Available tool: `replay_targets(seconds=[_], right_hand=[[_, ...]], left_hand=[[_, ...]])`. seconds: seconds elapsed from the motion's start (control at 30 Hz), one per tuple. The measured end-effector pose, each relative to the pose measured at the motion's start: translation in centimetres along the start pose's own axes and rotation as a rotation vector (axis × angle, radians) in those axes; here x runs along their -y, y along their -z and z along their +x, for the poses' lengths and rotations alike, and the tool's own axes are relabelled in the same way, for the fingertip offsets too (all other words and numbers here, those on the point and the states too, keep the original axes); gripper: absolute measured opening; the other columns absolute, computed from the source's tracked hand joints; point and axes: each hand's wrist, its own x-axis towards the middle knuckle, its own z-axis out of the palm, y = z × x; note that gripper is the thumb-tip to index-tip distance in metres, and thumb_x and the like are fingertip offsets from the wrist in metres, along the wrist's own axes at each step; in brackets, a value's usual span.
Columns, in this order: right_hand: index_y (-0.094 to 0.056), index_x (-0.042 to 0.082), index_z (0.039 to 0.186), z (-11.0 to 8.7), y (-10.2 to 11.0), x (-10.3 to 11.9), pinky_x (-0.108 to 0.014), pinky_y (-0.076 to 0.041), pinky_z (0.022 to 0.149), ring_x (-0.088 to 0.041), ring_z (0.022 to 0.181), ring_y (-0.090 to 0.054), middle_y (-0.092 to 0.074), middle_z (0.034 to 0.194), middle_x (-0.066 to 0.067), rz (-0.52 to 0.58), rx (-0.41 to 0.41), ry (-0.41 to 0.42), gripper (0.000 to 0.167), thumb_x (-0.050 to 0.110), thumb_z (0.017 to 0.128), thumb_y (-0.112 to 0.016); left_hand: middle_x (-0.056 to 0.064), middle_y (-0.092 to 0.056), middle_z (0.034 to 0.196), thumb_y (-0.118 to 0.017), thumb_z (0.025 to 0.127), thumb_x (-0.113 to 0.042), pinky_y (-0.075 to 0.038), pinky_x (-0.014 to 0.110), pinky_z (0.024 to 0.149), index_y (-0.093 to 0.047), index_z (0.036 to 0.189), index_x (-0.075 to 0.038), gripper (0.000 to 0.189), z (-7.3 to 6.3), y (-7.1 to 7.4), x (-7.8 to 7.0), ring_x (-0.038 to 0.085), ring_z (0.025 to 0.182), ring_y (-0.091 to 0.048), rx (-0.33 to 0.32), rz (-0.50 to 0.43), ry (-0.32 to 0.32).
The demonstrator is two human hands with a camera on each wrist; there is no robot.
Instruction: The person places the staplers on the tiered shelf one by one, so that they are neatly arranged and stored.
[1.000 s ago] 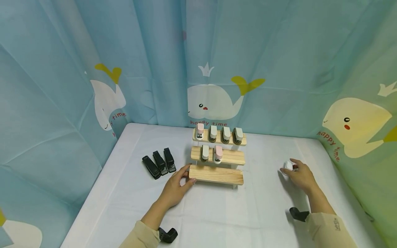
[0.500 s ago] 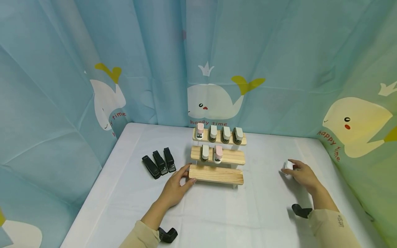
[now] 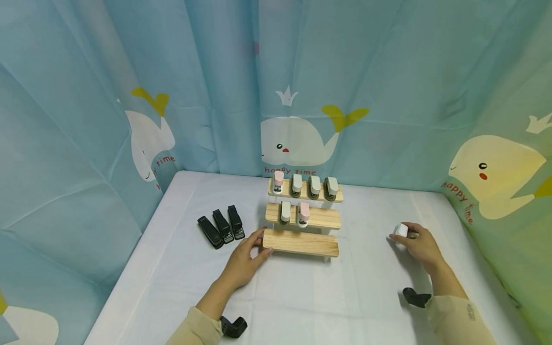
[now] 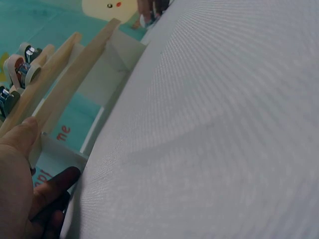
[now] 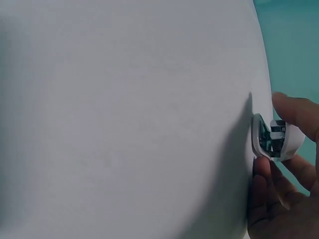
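A small white stapler [image 3: 401, 230] stands on the white table at the right, its metal mouth showing in the right wrist view. My right hand [image 3: 421, 245] holds it between thumb and fingers. On the left, my left hand [image 3: 245, 261] grips the left end of the lowest shelf of a three-tier wooden stand [image 3: 302, 242]. In the left wrist view, the thumb [image 4: 22, 137] lies against the wood, with a finger by the white leg. Four is avoided: several mini staplers sit on the top shelf, including a pink one [image 3: 278, 180]; a white and a pink one [image 3: 304, 213] occupy the middle shelf.
Three black staplers [image 3: 222, 226] lie side by side left of the stand. A blue curtain [image 3: 233, 86] with whale prints hangs behind the table [image 3: 297, 297]. Each wrist carries a black camera mount [image 3: 416, 298].
My right hand shifts slightly right, then back left, and stays at the white stapler. The left hand and the stand keep their places.
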Motion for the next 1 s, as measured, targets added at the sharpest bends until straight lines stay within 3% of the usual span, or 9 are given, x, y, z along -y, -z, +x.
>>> replay_targets(seconds=[0.2,0.63,0.7,0.77,0.87,0.93,1.0], right_hand=[[-0.031,-0.009,0.155,-0.6,-0.5,0.1,-0.020,-0.043,0.076,-0.041,0.122,-0.053,-0.038,0.150,-0.039,0.032,-0.006,-0.031,0.086,0.044,0.099,-0.069],[-0.034,-0.008,0.155,-1.6,-1.1,0.7,-0.015,-0.048,0.069,-0.041,0.122,-0.058,-0.042,0.150,-0.039,0.019,-0.036,0.010,0.083,0.038,0.098,-0.073],[-0.034,-0.008,0.155,-1.8,-1.1,0.9,-0.016,-0.050,0.069,-0.030,0.115,-0.062,-0.042,0.150,-0.038,0.018,-0.031,0.016,0.083,0.037,0.098,-0.073],[-0.036,-0.007,0.154,-2.0,-1.1,1.1,-0.016,-0.051,0.069,-0.011,0.105,-0.062,-0.044,0.149,-0.037,0.018,-0.036,0.024,0.082,0.036,0.097,-0.075],[-0.038,-0.007,0.153,-2.3,-1.3,1.6,-0.016,-0.051,0.069,0.012,0.090,-0.050,-0.047,0.146,-0.036,0.034,-0.045,0.037,0.081,0.033,0.095,-0.078],[-0.040,-0.007,0.152,-2.4,-1.4,1.9,-0.016,-0.051,0.069,0.016,0.087,-0.047,-0.049,0.144,-0.036,0.038,-0.053,0.050,0.080,0.030,0.094,-0.079],[-0.041,-0.007,0.152,-2.5,-1.7,2.1,-0.016,-0.050,0.069,0.011,0.090,-0.050,-0.051,0.142,-0.036,0.030,-0.059,0.061,0.080,0.030,0.093,-0.080]], left_hand=[[-0.009,-0.072,0.123,-0.062,0.098,-0.060,-0.039,0.057,0.118,-0.040,0.159,-0.030,0.072,0.0,0.0,0.0,0.026,0.136,-0.058,0.000,-0.008,-0.005],[-0.010,-0.071,0.123,-0.062,0.098,-0.061,-0.040,0.057,0.117,-0.040,0.159,-0.030,0.072,0.0,-0.1,0.2,0.026,0.135,-0.059,-0.008,0.003,-0.017],[-0.009,-0.071,0.123,-0.061,0.098,-0.062,-0.041,0.057,0.117,-0.040,0.159,-0.030,0.072,0.0,-0.1,0.1,0.026,0.135,-0.059,-0.007,0.004,-0.017],[-0.009,-0.071,0.123,-0.061,0.097,-0.062,-0.041,0.057,0.117,-0.040,0.159,-0.030,0.072,0.0,-0.1,0.1,0.026,0.135,-0.059,-0.008,0.001,-0.018],[-0.009,-0.071,0.123,-0.060,0.097,-0.063,-0.041,0.057,0.117,-0.040,0.159,-0.032,0.072,0.0,-0.1,0.2,0.026,0.135,-0.059,-0.008,0.003,-0.014],[-0.010,-0.071,0.123,-0.060,0.097,-0.064,-0.041,0.057,0.117,-0.040,0.159,-0.033,0.072,0.0,-0.2,0.2,0.026,0.135,-0.059,-0.010,0.006,-0.012],[-0.011,-0.071,0.123,-0.059,0.097,-0.065,-0.041,0.056,0.116,-0.039,0.159,-0.034,0.072,0.0,-0.2,0.3,0.025,0.135,-0.059,-0.010,0.011,-0.010]])
